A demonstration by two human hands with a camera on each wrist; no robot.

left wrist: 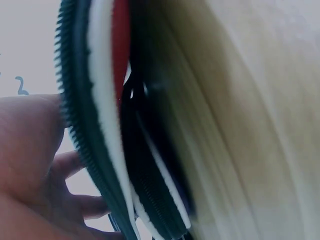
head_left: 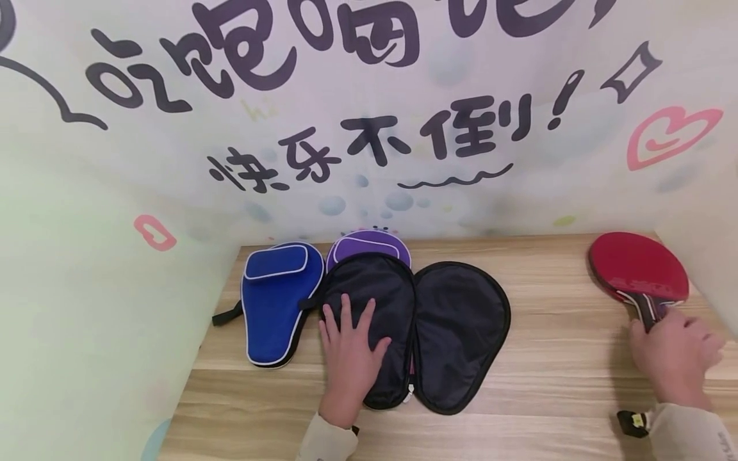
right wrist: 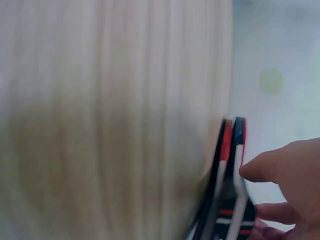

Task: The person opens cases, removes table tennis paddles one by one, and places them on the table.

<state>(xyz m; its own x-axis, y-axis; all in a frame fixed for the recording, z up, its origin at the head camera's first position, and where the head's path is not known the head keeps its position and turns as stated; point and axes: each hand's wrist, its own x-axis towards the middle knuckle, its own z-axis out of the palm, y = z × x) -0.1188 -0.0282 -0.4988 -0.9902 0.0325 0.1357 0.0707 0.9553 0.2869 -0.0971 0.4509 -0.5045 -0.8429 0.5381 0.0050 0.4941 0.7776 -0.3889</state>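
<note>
Black case [head_left: 461, 339], 1: unzipped, opened out into 2 panels on the wood-grain surface [head_left: 548, 378]. A red strip [left wrist: 120, 45] shows at the zip edge; what it belongs to stays hidden.

Left hand [head_left: 350, 355]: fingers spread wide, resting on the left panel.

Red paddle [head_left: 637, 266]: right end of the surface, well apart from the black case, red face up, handle [head_left: 647, 310] toward the near side. The right wrist view shows 2 handles; a 2nd paddle seems stacked with it.

Right hand [head_left: 674, 352]: thumb touching a handle; whether the fingers close round it, I cannot tell.

Blue case [head_left: 275, 314], 1: just left of the black case.

Purple case [head_left: 369, 243], 1: behind, partly covered.

Step, in my judgement: steadying the case, handling the paddle. Next move probably calls for a firm grip if lifting, or a clean release.
</note>
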